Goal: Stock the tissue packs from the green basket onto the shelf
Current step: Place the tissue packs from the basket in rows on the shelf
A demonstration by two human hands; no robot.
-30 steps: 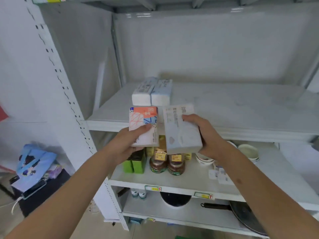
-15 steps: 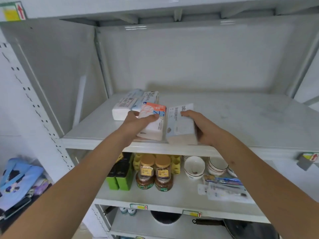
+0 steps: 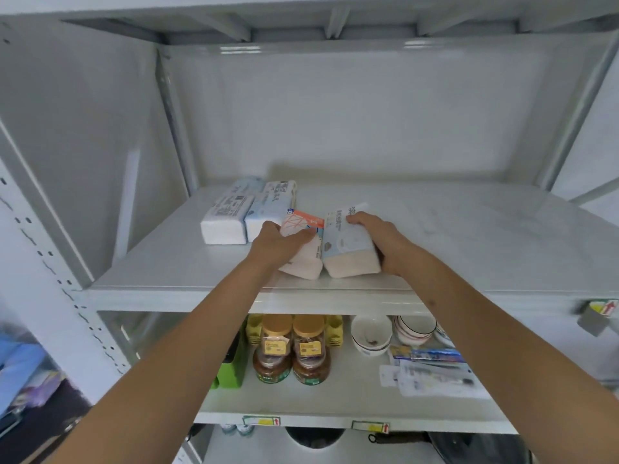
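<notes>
Two bare arms reach straight out over the white shelf [image 3: 469, 236], both hands palm-down. Left hand [image 3: 274, 242] is wrapped over an orange-topped tissue pack [image 3: 303, 259] — right hand [image 3: 378, 239] is clamped on a blue-and-white tissue pack [image 3: 348, 249], the two packs touching side by side near the front edge. Two more stocked tissue packs [image 3: 248, 212] sit just behind-left — the nearer one seems to touch the orange pack.

The white metal shelf [image 3: 469, 236] carries four tissue packs. Two pale packs [image 3: 248, 212] lie side by side, touching, toward its back left. Nearer the front edge, an orange-topped pack [image 3: 303, 259] and a light-blue pack [image 3: 348, 249] lie beside each other, touching, each under a hand.
</notes>
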